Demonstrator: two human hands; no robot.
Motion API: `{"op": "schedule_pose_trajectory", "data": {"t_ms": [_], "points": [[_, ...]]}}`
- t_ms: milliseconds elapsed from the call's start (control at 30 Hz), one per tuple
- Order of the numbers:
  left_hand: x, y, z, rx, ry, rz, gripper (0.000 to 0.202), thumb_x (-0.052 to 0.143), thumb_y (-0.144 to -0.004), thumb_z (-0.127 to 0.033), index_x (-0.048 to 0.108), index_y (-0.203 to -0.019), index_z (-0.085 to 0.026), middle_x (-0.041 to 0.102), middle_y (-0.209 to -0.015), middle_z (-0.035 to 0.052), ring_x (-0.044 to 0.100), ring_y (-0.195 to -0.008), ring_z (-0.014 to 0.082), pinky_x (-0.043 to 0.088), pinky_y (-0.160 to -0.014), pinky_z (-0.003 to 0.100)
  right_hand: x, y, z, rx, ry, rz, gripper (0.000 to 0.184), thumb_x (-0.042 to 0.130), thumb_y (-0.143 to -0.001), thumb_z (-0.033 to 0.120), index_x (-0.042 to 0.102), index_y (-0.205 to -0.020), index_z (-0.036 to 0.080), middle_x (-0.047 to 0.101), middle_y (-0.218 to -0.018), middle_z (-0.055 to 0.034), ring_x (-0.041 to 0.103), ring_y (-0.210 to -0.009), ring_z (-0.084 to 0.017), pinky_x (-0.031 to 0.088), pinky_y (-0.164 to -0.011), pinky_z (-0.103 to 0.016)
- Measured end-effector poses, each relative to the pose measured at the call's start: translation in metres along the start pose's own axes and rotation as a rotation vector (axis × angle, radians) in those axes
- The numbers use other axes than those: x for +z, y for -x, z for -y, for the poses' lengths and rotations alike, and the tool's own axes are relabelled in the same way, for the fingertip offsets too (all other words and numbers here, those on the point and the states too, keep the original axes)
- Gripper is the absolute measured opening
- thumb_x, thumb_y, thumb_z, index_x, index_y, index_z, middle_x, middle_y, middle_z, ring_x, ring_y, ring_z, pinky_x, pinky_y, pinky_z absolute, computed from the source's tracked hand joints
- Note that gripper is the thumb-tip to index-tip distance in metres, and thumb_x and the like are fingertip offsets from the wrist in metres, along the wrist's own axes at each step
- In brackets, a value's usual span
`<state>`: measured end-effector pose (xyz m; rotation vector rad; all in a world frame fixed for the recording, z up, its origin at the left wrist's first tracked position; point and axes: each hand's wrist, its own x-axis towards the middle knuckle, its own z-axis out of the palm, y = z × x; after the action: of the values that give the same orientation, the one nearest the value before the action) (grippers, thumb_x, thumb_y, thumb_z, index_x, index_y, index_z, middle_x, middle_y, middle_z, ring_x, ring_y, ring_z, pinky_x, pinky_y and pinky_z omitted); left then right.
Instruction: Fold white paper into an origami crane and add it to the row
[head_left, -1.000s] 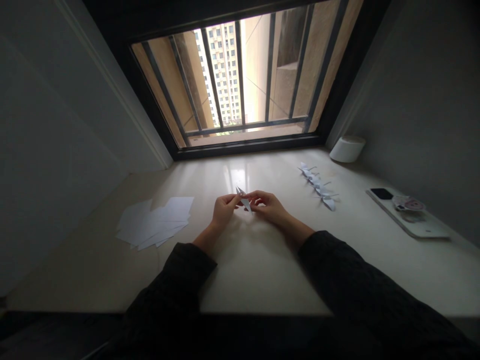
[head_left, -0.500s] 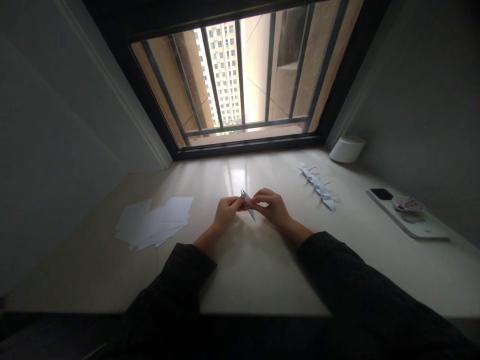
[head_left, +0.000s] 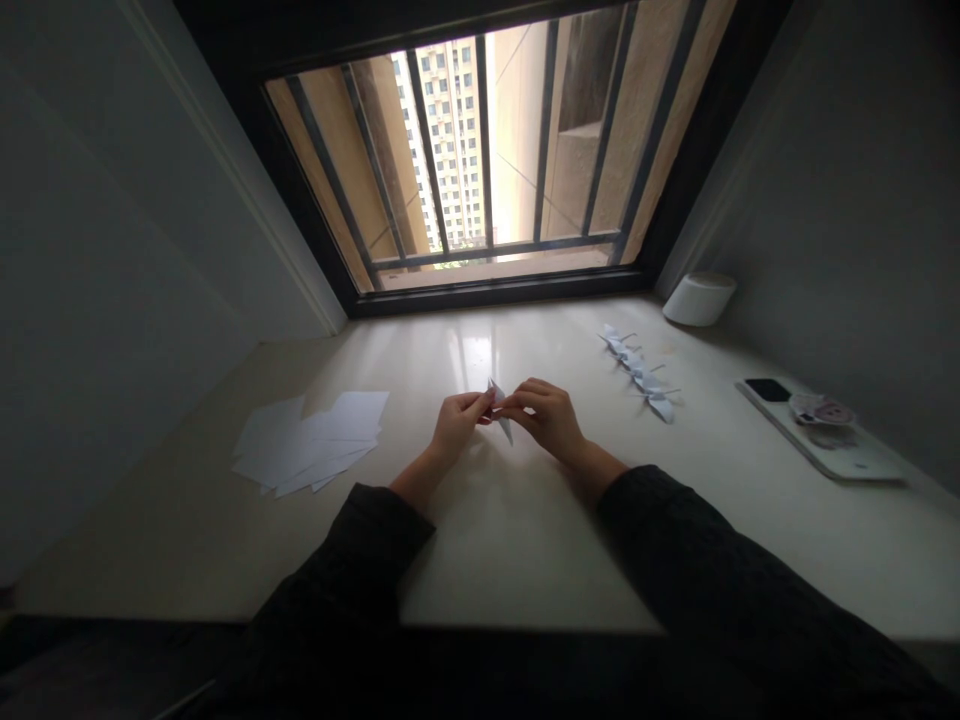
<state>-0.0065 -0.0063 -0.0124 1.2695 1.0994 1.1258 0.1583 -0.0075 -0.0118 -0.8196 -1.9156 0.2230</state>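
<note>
Between my two hands is a small folded piece of white paper (head_left: 505, 428), pointed at its upper and lower ends. My left hand (head_left: 456, 422) pinches it from the left, thumb on top. From the right, my right hand (head_left: 547, 415) grips it between thumb and fingertips. The fingers cover the paper's middle, so the exact fold there is hidden. Both hands are held above the pale sill, near its middle. To the right, a row of several folded paper cranes (head_left: 637, 373) runs diagonally.
A fanned pile of white paper sheets (head_left: 311, 440) lies to the left. On the right is a phone (head_left: 847, 445) with a round grip on it. A white cylinder (head_left: 699, 300) stands by the right wall. The barred window (head_left: 495, 295) closes off the back of the sill (head_left: 517, 560).
Both hands keep hold of the folded paper in nearly the same place, with only slight finger movement. The whole view has shifted a little.
</note>
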Motion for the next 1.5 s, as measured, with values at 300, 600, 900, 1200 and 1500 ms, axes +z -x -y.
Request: {"op": "schedule_pose_trajectory", "data": {"t_ms": [300,600,900,1200,1500], "points": [[0.000,0.001,-0.001,0.012,-0.049,-0.017,0.043,0.064,-0.071,-0.055,0.071,-0.070,-0.013,0.066,-0.067,0.0058,0.058,-0.062,0.0136,0.047,-0.060,0.026,0.004,-0.001,0.001,0.285,-0.279,0.021,0.027,0.068,-0.074,0.050,0.069,-0.069,0.023,0.062,-0.066,-0.0023,0.054,-0.064,-0.016,0.044,-0.062,-0.030],[0.000,0.001,0.000,0.075,-0.067,-0.028,0.040,0.060,-0.076,-0.052,0.070,-0.072,-0.013,0.067,-0.071,0.0066,0.061,-0.068,0.0150,0.047,-0.060,0.025,0.008,0.000,-0.005,0.397,-0.437,0.004,0.022,0.071,-0.071,0.044,0.072,-0.070,0.022,0.065,-0.071,-0.0026,0.057,-0.066,-0.015,0.044,-0.063,-0.030],[0.000,0.001,-0.001,0.108,-0.067,-0.048,0.033,0.059,-0.078,-0.045,0.070,-0.083,-0.014,0.067,-0.073,0.0061,0.063,-0.072,0.0163,0.048,-0.060,0.024,0.015,0.002,-0.013,0.523,-0.563,-0.048,0.026,0.072,-0.070,0.046,0.072,-0.080,0.022,0.070,-0.083,-0.0044,0.064,-0.078,-0.019,0.050,-0.070,-0.033],[0.002,0.003,-0.003,0.161,-0.127,-0.047,0.031,0.061,-0.077,-0.043,0.072,-0.083,-0.015,0.067,-0.071,0.0056,0.062,-0.069,0.0162,0.049,-0.061,0.026,0.015,0.004,-0.012,0.674,-0.567,-0.088,0.031,0.077,-0.063,0.046,0.073,-0.079,0.020,0.073,-0.078,-0.0067,0.067,-0.073,-0.022,0.051,-0.067,-0.035],[0.004,0.003,-0.001,0.053,-0.015,-0.047,0.035,0.059,-0.077,-0.047,0.069,-0.072,-0.014,0.066,-0.070,0.0058,0.060,-0.065,0.0142,0.047,-0.059,0.025,0.008,0.002,-0.007,0.337,-0.259,-0.068,0.020,0.071,-0.073,0.043,0.068,-0.072,0.023,0.067,-0.071,-0.0023,0.058,-0.069,-0.018,0.047,-0.065,-0.033]]}}
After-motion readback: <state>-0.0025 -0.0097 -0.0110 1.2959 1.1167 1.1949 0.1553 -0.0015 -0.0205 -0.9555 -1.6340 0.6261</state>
